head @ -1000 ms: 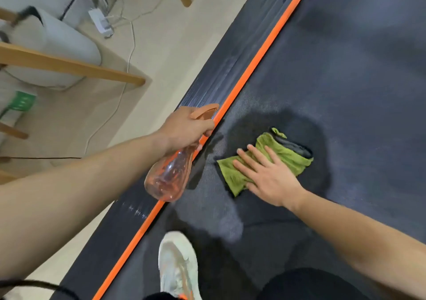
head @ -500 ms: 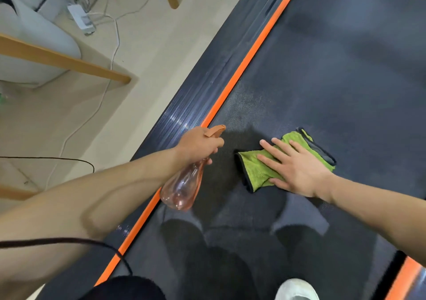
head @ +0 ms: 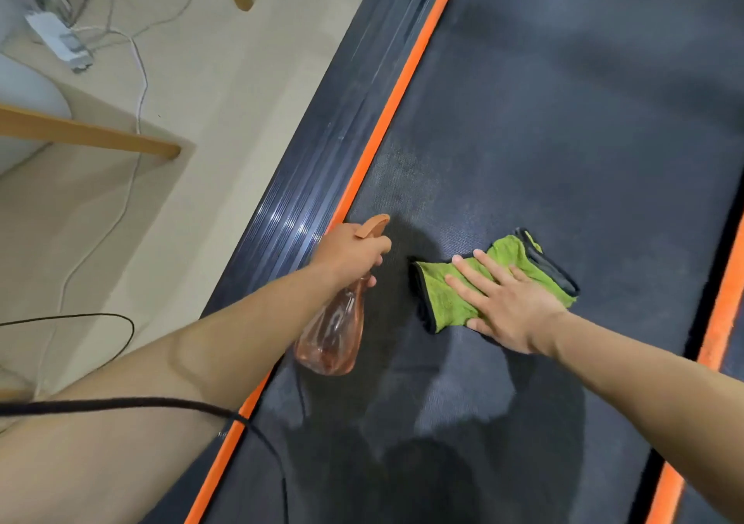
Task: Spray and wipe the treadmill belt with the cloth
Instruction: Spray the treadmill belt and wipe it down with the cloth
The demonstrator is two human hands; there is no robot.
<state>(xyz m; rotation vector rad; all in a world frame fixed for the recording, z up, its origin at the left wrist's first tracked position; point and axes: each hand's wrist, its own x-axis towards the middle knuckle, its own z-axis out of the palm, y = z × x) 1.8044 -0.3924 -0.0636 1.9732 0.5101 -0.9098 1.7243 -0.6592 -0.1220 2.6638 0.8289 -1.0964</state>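
With my right hand [head: 510, 309] flat, the green cloth [head: 445, 302] has slid rightward, widening the wiped treadmill belt [head: 563, 121] (left hand [head: 348, 251] still grips the spray bottle [head: 333, 336]).

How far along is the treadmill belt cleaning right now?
Done: a speckled, wet-looking patch on the belt just ahead of the spray bottle suggests spray has landed. In hand: the left hand grips the bottle, and the right hand presses flat on the green cloth. Left: the wide stretch of belt beyond the cloth shows no clear wiping marks.
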